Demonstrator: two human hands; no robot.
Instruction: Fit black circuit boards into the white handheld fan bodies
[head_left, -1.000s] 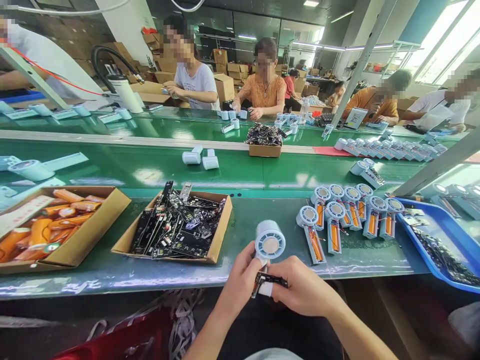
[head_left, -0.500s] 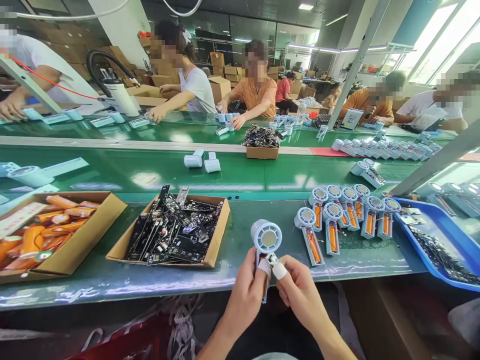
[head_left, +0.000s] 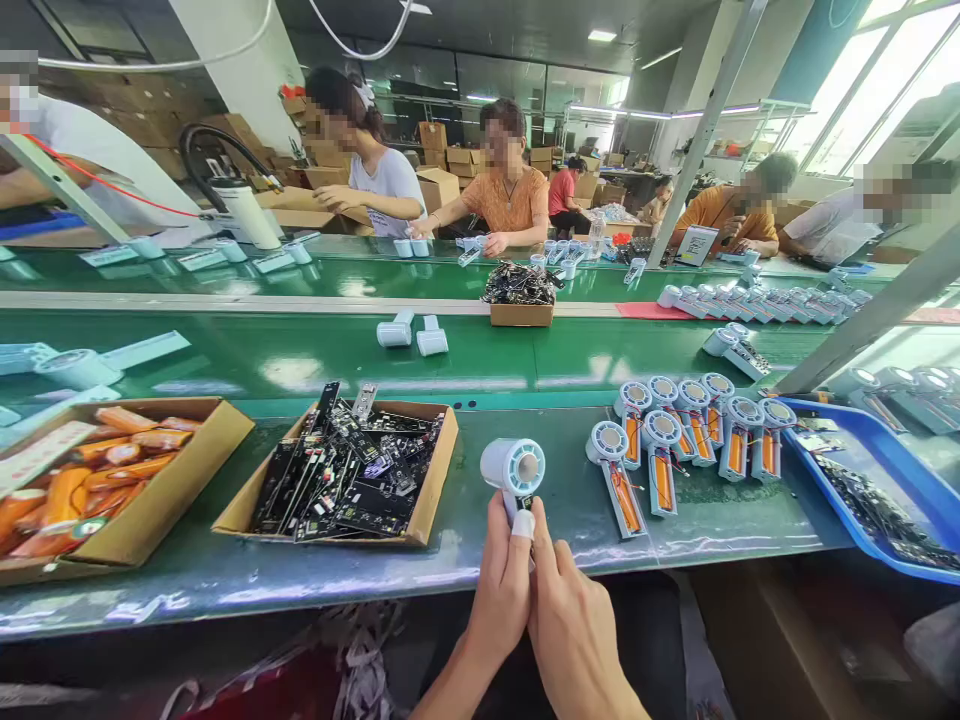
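Note:
A light blue handheld fan housing (head_left: 504,466) with a round head is held over the front edge of the bench. My left hand (head_left: 499,590) is closed around its handle from the left, with a white cover on the thumb. My right hand (head_left: 574,620) presses against the handle from the right, fingers closed and touching the left hand. Most of the handle is hidden by the hands; a bit of dark circuit board shows just below the head. To the right, several similar fan housings (head_left: 663,470) lie with orange batteries in their handles.
A cardboard box of black circuit boards (head_left: 442,470) stands left of my hands, beside a box of orange batteries (head_left: 191,480). At right is a blue tray (head_left: 847,510) with boards. Across the green conveyor (head_left: 315,350), several people work; a metal post (head_left: 862,330) slants at right.
The fan housing has turned so its head faces more to the right. My right hand has moved in against the left one, and the white connector piece seen between the thumbs is now hidden.

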